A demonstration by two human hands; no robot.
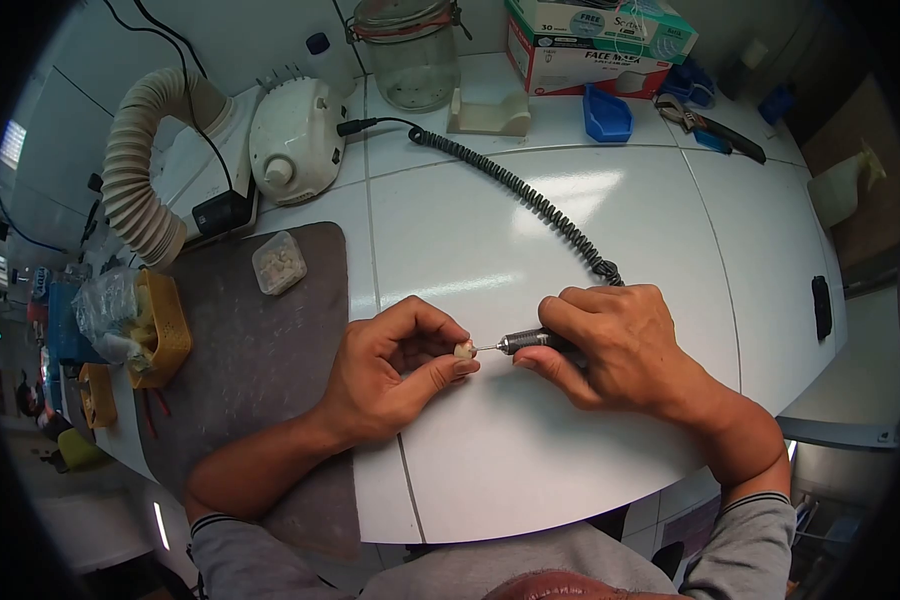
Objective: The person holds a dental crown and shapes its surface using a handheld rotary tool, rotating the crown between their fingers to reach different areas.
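Between the thumb and fingers of my left hand (395, 365) is a small cream-coloured piece (464, 350), tooth-like in look; its exact kind is too small to make out. My right hand (620, 340) grips a black rotary handpiece (530, 341) with a silver nose. The handpiece points left, and its thin bit reaches the small piece, seemingly touching it. A coiled black cord (530, 195) runs from behind my right hand up to the white control unit (295, 140) at the back left.
A ribbed hose (130, 150) arches at the left. On the dark mat (240, 390) stands a clear tub (280, 263) of small pale pieces. Yellow bins (165, 330) line the left edge. At the back are a glass jar (410, 60), mask boxes (590, 60), a blue tray (607, 115) and pliers (715, 130).
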